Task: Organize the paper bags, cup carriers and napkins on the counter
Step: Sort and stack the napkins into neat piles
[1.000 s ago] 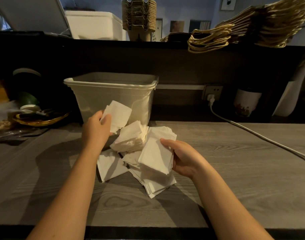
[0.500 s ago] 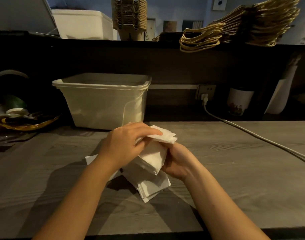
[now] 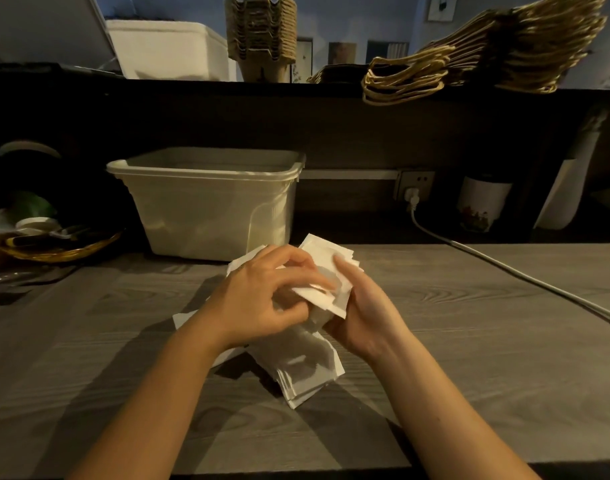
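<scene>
Left hand [image 3: 258, 299] and right hand [image 3: 365, 313] meet over the middle of the bench, both gripping one small stack of white square paper napkins [image 3: 326, 254]. Left hand comes over the top, fingers curled onto the stack's upper face. Right hand cups it from the right side, thumb laid across the top sheet. The stack is tilted, far corner pointing away from the person.

Directly under the hands, on the grey wood-grain bench [image 3: 487, 341], lies a loose pile of white napkins [image 3: 307, 372], fanned unevenly, with one sheet sticking out left below the left wrist.

Just behind the hands stands a cream rectangular plastic tub [image 3: 213, 206] with an open top; its contents cannot be seen. To its right a white power cable [image 3: 504, 270] runs from a wall socket [image 3: 414, 183] across the bench. Far left is a woven basket [image 3: 61, 249] with small items, too dark to tell.

On the dark shelf [image 3: 192, 88] above sit a stack of brown pulp cup carriers [image 3: 260, 32], a white box [image 3: 171, 50] and a leaning row of brown paper bags with twisted handles [image 3: 487, 53].
</scene>
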The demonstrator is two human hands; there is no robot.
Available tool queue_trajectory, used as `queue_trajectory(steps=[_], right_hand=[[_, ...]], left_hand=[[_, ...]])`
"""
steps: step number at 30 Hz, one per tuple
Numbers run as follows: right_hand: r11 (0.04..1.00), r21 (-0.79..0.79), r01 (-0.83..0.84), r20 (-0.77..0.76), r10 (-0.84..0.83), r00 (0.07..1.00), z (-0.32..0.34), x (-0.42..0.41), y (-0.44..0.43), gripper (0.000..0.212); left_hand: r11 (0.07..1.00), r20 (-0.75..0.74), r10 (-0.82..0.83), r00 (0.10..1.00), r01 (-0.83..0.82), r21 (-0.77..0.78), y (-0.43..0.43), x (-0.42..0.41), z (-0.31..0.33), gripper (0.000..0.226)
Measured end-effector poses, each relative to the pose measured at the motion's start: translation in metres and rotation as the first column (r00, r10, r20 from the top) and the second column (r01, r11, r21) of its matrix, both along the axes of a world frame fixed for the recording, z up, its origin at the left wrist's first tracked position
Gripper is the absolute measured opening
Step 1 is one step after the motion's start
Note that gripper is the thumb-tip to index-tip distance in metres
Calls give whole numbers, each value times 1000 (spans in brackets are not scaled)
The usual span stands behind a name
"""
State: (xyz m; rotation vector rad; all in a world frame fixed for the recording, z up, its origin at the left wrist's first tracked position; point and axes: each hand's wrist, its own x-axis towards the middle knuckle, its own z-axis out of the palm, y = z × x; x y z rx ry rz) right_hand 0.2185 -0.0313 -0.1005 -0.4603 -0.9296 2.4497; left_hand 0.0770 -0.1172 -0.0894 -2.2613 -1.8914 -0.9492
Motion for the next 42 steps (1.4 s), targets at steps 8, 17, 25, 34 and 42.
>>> queue_trajectory(steps=[8, 17, 25, 34, 42], right_hand=[[933, 301, 195, 64, -224, 973, -4, -7, -6, 21], [665, 699, 264, 21, -388, 922, -8, -8, -10, 22], [598, 767, 233, 28, -394, 919, -20, -15, -14, 35], [503, 858, 107, 96, -360, 928, -19, -14, -6, 33], [458, 869, 187, 25, -417, 908, -22, -18, -9, 29]], left_hand=[[980, 798, 167, 580, -189, -67, 5, 26, 3, 51], [989, 825, 113, 554, -138, -43, 14, 38, -10, 18], [984, 833, -6, 553, -146, 104, 13, 36, -16, 17], [964, 916, 72, 395, -264, 38, 22, 43, -18, 11], [943, 886, -13, 464, -290, 166, 22, 45, -15, 7]])
